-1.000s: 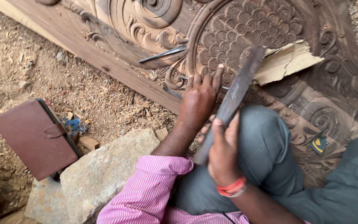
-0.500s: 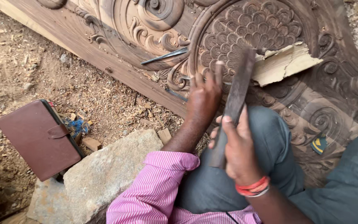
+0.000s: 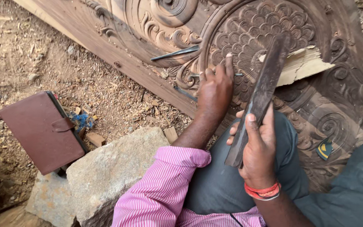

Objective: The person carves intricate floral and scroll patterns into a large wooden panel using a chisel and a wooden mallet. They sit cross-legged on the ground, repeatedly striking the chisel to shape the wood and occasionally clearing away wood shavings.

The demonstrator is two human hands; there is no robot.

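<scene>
Carved panel (image 3: 248,38), medallion mostly cut: my left hand (image 3: 215,90) pinches a chisel (image 3: 215,75) against it; right hand (image 3: 259,147) grips a wooden mallet (image 3: 259,92) above.

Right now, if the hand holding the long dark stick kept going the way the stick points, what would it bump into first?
Probably the torn cardboard piece lying on the carved wooden panel: the wooden mallet in the right hand points up towards it. Depth is hard to judge.

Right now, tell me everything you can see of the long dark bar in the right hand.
The bar is a long, flat, dark length of what looks like worn wood, its faces scuffed and greyed. The right hand grips its lower part, thumb laid along the face. It tilts up and to the right, its upper end raised over the carved panel, apparently touching nothing. Its lower end sticks out below the fist.
</scene>
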